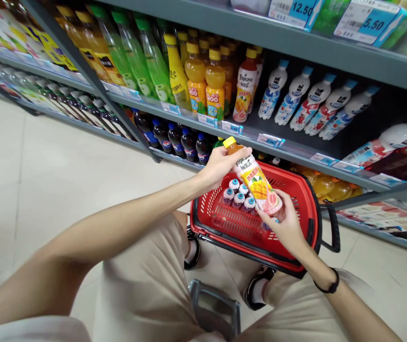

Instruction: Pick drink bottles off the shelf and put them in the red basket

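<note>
I hold a Tropicana bottle (256,183) aslant above a red basket (278,246) in a store aisle, its yellow cap (229,141) pointing far and left, its base near and right. My left fingers (241,155) wrap the shoulder just below the cap; my right fingers (286,202) cup the base, both sets bent only as far as the bottle's girth allows. If full, it should feel fairly heavy for its size, the plastic firm with slight give, the smooth wrap perhaps slippery; shoulder and base look the surest holds. The rounded body carries printed fruit, with amber showing at the neck. Below, small blue-topped bottles (239,199) cluster in the basket's slotted plastic shell; beyond runs a grey shelf (292,147) of bottled drinks.
</note>
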A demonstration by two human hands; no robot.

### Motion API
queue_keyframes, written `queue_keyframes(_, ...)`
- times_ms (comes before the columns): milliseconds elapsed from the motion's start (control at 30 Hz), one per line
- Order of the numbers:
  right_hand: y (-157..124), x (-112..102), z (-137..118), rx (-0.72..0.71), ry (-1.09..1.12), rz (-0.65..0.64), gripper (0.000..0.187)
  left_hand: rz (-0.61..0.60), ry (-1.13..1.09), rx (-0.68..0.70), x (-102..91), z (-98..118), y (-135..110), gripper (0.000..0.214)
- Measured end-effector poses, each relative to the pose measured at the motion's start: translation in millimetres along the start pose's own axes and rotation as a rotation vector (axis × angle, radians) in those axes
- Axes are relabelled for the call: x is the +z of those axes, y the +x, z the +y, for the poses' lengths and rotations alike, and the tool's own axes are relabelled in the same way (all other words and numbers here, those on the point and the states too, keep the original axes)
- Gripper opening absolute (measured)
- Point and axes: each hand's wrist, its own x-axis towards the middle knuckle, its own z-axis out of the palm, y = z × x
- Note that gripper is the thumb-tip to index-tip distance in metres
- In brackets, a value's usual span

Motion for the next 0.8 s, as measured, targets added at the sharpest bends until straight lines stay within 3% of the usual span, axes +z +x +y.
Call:
queue_keyframes(100, -0.8, 1.3, 1.8, -0.054, -0.011, 0.057, 0.062, 0.008, 0.011, 0.006, 1.6, 2.7, 0.8, 0.033)
queue_keyframes(267, 2.0, -2.2, -4.5, 0.014, 0.096, 0.091, 0.059, -0.041, 0.037, -0.015, -0.5, 3.4, 1.3, 0.044)
queue_keyframes(667, 3.5, -11.0, -22.2, 0.196, 0.359, -0.111, 0.033, -0.118, 0.098, 0.054, -7.6, -0.8, 4.3, 0.047)
queue_keyframes(800, 3.8, -10.6, -22.4, 0.321, 0.488, -0.115, 0.038, -0.212, 0.094, 0.064, -7.9, 1.5, 1.1, 0.051)
